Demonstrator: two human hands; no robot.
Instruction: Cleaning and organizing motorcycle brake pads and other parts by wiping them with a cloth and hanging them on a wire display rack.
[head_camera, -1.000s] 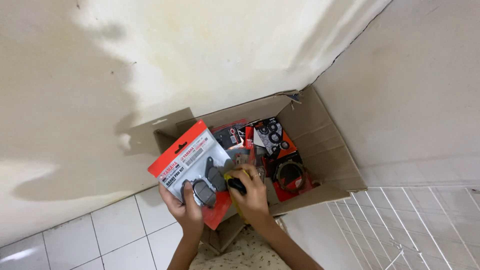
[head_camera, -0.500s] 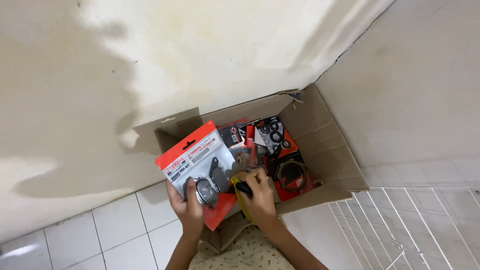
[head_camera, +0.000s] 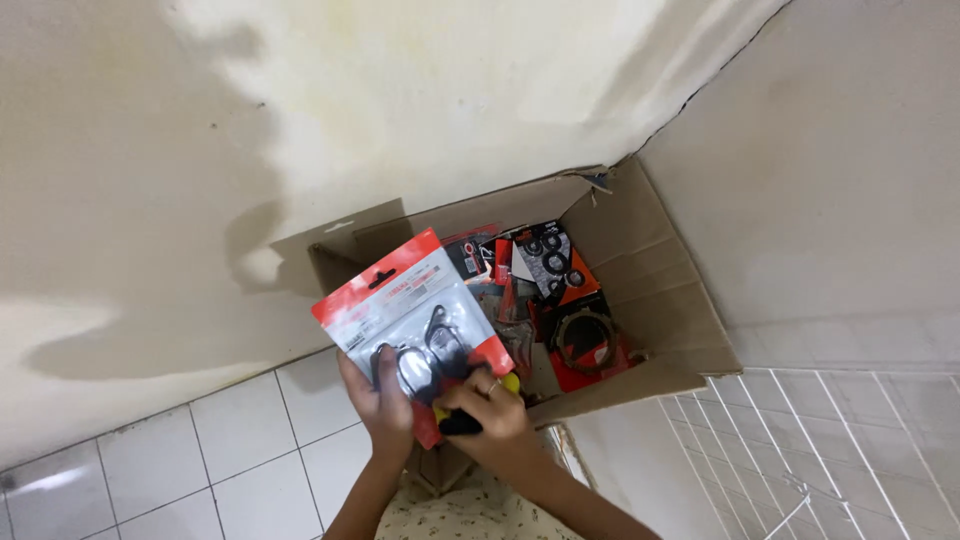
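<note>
Walls (head_camera: 400, 100), pale and stained, meet in a corner directly behind the cardboard box (head_camera: 660, 290). Tiled floor (head_camera: 200, 440) runs to the left of the box and below it. The box stands open in the corner, flaps spread, its left flap (head_camera: 345, 235) raised against the wall. Inside the box lie several red-and-black packets (head_camera: 545, 262), one showing a dark ring (head_camera: 585, 338) near the box's front edge. A red-topped clear packet (head_camera: 410, 305) is held up over the box's front left corner, tilted, with dark rounded parts visible through the plastic. The left hand (head_camera: 385, 405) grips this packet at its lower edge, thumb across the front. The right hand (head_camera: 490, 420), just right of the left and touching the packet's lower right corner, is closed around a yellow-and-black object (head_camera: 460, 422), mostly hidden; its kind cannot be told.
</note>
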